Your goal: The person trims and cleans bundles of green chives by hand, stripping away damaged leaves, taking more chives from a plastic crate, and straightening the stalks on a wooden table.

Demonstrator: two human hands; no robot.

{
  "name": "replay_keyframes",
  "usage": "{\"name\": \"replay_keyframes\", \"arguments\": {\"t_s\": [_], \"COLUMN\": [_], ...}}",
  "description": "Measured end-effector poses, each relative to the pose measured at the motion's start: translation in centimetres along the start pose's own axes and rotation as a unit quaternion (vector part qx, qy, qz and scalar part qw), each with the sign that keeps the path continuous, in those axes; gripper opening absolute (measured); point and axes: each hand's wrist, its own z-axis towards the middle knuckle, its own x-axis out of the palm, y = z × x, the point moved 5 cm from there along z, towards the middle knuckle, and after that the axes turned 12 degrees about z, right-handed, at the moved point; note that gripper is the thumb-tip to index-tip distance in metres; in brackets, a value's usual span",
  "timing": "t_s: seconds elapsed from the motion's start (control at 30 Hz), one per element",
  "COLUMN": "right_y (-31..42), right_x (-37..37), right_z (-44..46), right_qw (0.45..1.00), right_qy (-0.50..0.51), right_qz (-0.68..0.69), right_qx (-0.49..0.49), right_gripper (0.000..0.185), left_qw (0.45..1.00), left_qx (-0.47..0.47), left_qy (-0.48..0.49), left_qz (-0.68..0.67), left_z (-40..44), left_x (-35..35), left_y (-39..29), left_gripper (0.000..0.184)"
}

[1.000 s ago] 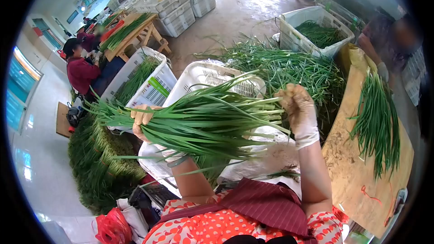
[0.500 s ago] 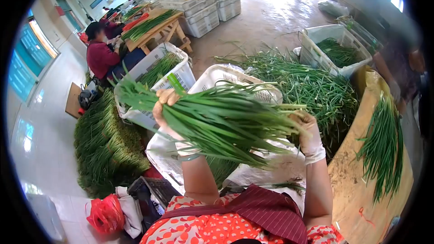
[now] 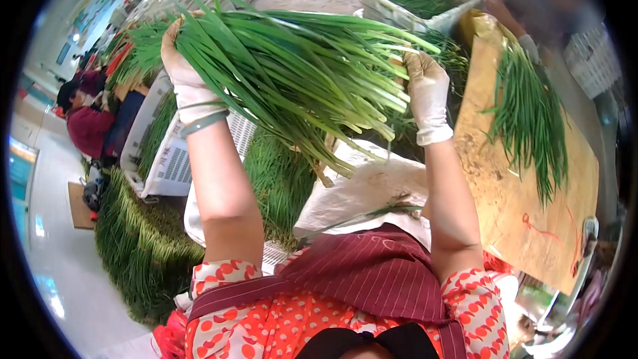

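A large loose bunch of garlic chives [image 3: 286, 66] stretches between my two raised hands. My left hand [image 3: 181, 70], in a pale glove, is closed round the leafy green end; leaves hide part of its fingers. At the pale stem ends, my gloved right hand [image 3: 427, 90] pinches some stalks between thumb and fingers. Several stems hang down from the underside of the bunch. Below it lies a white sack [image 3: 372, 179] over my lap, with a few loose stalks on it. More chives [image 3: 276, 179] stand packed beside the sack, under my left forearm.
On the right a wooden board [image 3: 478, 153] bears another bunch of chives [image 3: 528, 119] and a red tie. A white crate [image 3: 399, 20] with greens stands behind. At left are a crate [image 3: 176, 159], a stacked chive pile [image 3: 133, 246] and a seated person [image 3: 90, 119]. Another person [image 3: 531, 0] is at upper right.
Both hands have lifted the chives higher in view, and the stem ends now fan out more. The camera has tilted down and shifted, showing more of my apron.
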Motion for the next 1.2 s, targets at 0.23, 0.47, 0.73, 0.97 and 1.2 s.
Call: {"name": "replay_keyframes", "arguments": {"t_s": [0.23,0.47,0.73,0.97,1.2], "right_y": [0.2,6.6,3.3,0.7,-0.8], "right_x": [-8.1,-3.5,-0.5,-5.0,-3.1], "right_z": [0.0,-3.0,-0.6,1.4,-1.7], "right_qw": [0.984,0.987,0.978,0.974,0.996], "right_qy": [-0.061,0.111,0.148,-0.072,0.061], "right_qz": [0.162,-0.117,0.069,0.207,-0.065], "right_qx": [0.046,-0.013,0.127,0.058,0.004], "right_gripper": [0.025,0.032,0.022,0.021,0.034], "left_qw": [0.893,0.981,0.967,0.968,0.975], "left_qx": [-0.109,-0.144,-0.193,-0.192,-0.17], "left_qy": [0.31,-0.035,-0.051,-0.024,-0.088], "left_qz": [-0.307,-0.128,-0.16,-0.158,-0.117], "left_z": [1.7,2.5,2.5,6.8,5.6], "left_x": [5.6,6.2,5.9,3.2,3.9], "left_y": [1.7,3.7,3.8,5.7,5.8], "left_gripper": [0.032,0.035,0.029,0.031,0.032]}}
